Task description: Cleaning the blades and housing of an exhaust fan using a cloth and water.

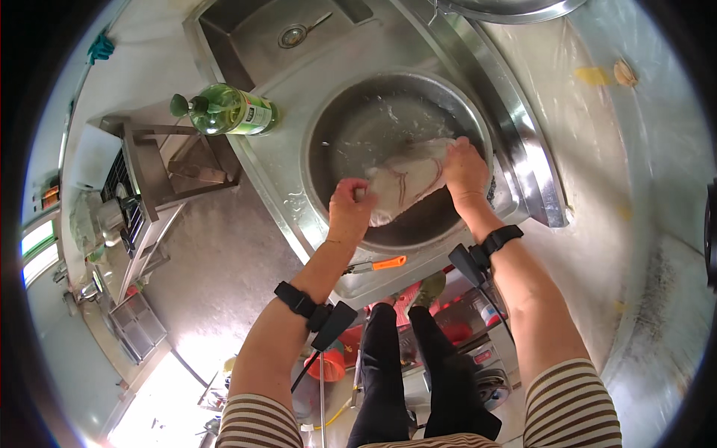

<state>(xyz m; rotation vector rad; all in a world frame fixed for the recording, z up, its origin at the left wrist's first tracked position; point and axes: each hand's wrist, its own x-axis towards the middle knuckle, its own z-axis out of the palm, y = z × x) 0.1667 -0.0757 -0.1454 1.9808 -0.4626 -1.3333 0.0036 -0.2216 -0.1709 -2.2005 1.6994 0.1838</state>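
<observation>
A wet, whitish cloth (404, 182) with thin reddish-brown lines is stretched between my hands over a large round metal basin (307, 168). My left hand (352, 210) pinches its lower left end. At the upper right end, beside the basin's right wall, my right hand (466, 168) grips it. Water with some suds shows in the basin below the cloth. Both wrists wear black straps with dark devices.
A green pump bottle (232, 110) lies left of the basin in this view. A peeler-like tool with an orange handle (389, 262) rests on the near ledge. Beyond is a steel sink (246, 33) with a drain strainer (292, 36). A metal pan or lid (510, 11) is at the top right.
</observation>
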